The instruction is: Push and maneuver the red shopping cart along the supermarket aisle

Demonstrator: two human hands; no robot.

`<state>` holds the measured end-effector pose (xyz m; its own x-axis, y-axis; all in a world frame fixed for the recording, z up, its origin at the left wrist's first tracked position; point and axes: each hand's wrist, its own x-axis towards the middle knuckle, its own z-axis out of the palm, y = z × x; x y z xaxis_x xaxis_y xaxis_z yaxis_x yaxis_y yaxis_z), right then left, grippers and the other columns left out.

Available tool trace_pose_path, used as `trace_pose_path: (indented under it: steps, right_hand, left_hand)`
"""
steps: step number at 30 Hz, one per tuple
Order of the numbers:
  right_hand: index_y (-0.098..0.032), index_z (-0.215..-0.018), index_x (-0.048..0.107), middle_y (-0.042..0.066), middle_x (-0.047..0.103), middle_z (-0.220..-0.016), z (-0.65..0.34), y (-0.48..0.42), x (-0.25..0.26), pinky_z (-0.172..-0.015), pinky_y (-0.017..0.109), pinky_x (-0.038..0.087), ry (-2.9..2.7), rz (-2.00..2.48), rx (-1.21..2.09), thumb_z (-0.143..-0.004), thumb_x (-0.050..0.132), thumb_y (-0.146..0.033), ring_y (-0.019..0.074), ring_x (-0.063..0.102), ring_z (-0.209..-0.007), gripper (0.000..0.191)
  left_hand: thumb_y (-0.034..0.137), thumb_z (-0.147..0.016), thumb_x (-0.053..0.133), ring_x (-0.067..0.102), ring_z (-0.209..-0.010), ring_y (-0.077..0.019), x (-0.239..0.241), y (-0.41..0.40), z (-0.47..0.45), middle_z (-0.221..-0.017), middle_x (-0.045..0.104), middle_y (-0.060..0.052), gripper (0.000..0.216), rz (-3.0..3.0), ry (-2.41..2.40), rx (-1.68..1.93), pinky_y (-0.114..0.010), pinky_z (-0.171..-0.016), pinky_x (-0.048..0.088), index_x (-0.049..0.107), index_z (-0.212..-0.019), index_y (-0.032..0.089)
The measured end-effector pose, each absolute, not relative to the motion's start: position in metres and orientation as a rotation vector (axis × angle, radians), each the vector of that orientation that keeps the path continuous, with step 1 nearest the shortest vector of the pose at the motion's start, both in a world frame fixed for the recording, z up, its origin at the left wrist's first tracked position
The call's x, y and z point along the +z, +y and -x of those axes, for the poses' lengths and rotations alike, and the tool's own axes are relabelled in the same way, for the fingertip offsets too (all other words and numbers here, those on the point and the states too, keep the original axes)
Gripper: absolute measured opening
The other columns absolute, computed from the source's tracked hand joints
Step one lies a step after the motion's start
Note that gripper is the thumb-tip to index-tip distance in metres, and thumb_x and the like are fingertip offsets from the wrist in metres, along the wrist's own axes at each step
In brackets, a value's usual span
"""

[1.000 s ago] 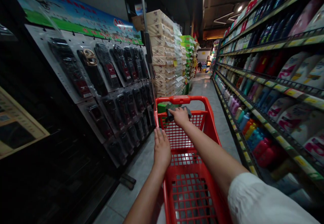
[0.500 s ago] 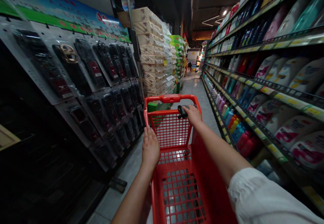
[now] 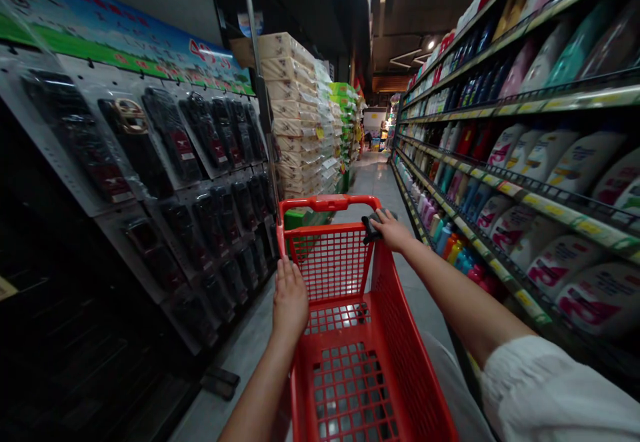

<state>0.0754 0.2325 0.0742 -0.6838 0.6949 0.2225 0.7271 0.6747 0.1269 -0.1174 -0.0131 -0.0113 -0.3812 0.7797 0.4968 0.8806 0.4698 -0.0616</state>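
Note:
Before me stands a red plastic shopping basket cart with grid walls and a grid floor; nothing lies inside. My left hand rests palm-down along its left rim, fingers straight and side by side. At the far right corner, my right hand has its fingers curled over a black handle-like piece, mostly hidden under the palm. Beyond both hands rises the cart's red handle bar, which neither touches.
Packaged belts hang on a rack at the left, its dark foot on the floor. Stacked tissue packs stand beyond it. Shelves of bottles line the right side. Grey tiled floor runs down the aisle.
The cart has shifted left in view, and my right hand with the black piece sits further right on it. The shelves and belt rack are slightly displaced in view.

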Motion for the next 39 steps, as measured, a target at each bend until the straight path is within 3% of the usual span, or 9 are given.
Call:
trace_pose_path:
  steps: [3,5,8,10,15,20,26,29,39]
  right_hand:
    - [-0.021,-0.142,0.048,0.01,0.021,-0.161,-0.098,0.214,0.051,-0.109,0.053,0.031,-2.793,1.055,-0.234,-0.084,0.052,-0.019,0.0352,0.016,-0.147,0.058]
    - [-0.021,-0.13,0.06,0.01,0.036,-0.155,-0.112,0.194,0.039,-0.112,0.058,0.024,-2.883,0.884,-0.24,-0.082,0.053,-0.022,0.0346,0.017,-0.147,0.048]
    - [-0.023,-0.106,0.073,0.01,0.063,-0.128,-0.126,0.173,0.035,-0.114,0.06,0.016,-3.051,0.624,-0.258,-0.078,0.058,-0.023,0.0324,0.031,-0.142,0.032]
    - [-0.025,-0.1,0.074,0.008,0.068,-0.119,-0.127,0.174,0.041,-0.114,0.058,0.016,-3.12,0.541,-0.276,-0.077,0.06,-0.024,0.031,0.038,-0.138,0.027]
    - [-0.025,-0.11,0.072,0.008,0.057,-0.139,-0.108,0.201,0.061,-0.113,0.06,0.012,-3.043,0.707,-0.392,-0.08,0.057,-0.024,0.0324,0.03,-0.142,0.033]
    - [-0.022,-0.099,0.075,0.011,0.069,-0.115,-0.121,0.172,0.046,-0.115,0.06,0.003,-3.136,0.587,-0.298,-0.076,0.058,-0.022,0.0328,0.037,-0.137,0.029]
    - [-0.026,-0.098,0.074,0.007,0.071,-0.103,-0.179,0.081,0.023,-0.116,0.057,0.003,-3.253,0.296,-0.029,-0.074,0.06,-0.029,0.0308,0.048,-0.127,0.028]
    - [-0.027,-0.096,0.074,0.006,0.072,-0.099,-0.188,0.069,0.022,-0.117,0.055,0.004,-3.288,0.223,-0.001,-0.074,0.059,-0.029,0.0289,0.051,-0.123,0.026]
    - [-0.013,-0.084,0.076,0.019,0.072,-0.103,-0.086,0.183,0.036,-0.115,0.063,-0.001,-3.169,0.681,-0.521,-0.073,0.063,-0.011,0.0374,0.049,-0.125,0.016]
  left_hand:
    - [-0.006,-0.083,0.031,0.017,-0.145,-0.0344,-0.008,-0.014,0.115,-0.153,0.024,-0.029,0.058,1.387,-2.266,-0.276,-0.049,-0.109,0.04,0.046,-0.139,-0.002]
    - [-0.006,-0.084,0.03,0.019,-0.145,-0.0352,-0.005,-0.015,0.113,-0.153,0.025,-0.028,0.057,1.386,-2.271,-0.252,-0.048,-0.107,0.042,0.046,-0.139,-0.001]
    - [-0.006,-0.085,0.03,0.021,-0.144,-0.0351,-0.001,-0.016,0.11,-0.153,0.028,-0.028,0.057,1.389,-2.287,-0.237,-0.046,-0.108,0.042,0.047,-0.138,-0.002]
    - [-0.007,-0.084,0.03,0.021,-0.144,-0.0352,0.001,-0.016,0.108,-0.153,0.027,-0.028,0.056,1.394,-2.297,-0.241,-0.045,-0.108,0.042,0.047,-0.138,-0.003]
    - [-0.005,-0.086,0.03,0.021,-0.144,-0.0359,-0.001,-0.014,0.109,-0.152,0.027,-0.029,0.055,1.395,-2.296,-0.254,-0.046,-0.107,0.043,0.047,-0.138,-0.004]
    - [-0.003,-0.086,0.031,0.02,-0.145,-0.0339,-0.006,-0.011,0.113,-0.151,0.028,-0.03,0.053,1.417,-2.258,-0.313,-0.05,-0.111,0.037,0.049,-0.136,-0.004]
    - [-0.001,-0.087,0.03,0.015,-0.147,-0.0292,-0.008,-0.012,0.113,-0.154,0.028,-0.026,0.053,1.423,-2.276,-0.384,-0.049,-0.115,0.031,0.049,-0.137,0.001]
    - [0.0,-0.089,0.029,0.014,-0.147,-0.0309,-0.003,-0.014,0.11,-0.154,0.025,-0.028,0.052,1.429,-2.31,-0.357,-0.047,-0.115,0.031,0.049,-0.137,-0.002]
    - [0.0,-0.088,0.031,0.017,-0.147,-0.0344,-0.004,-0.011,0.107,-0.155,0.023,-0.027,0.052,1.412,-2.345,-0.391,-0.047,-0.107,0.043,0.05,-0.137,0.0]
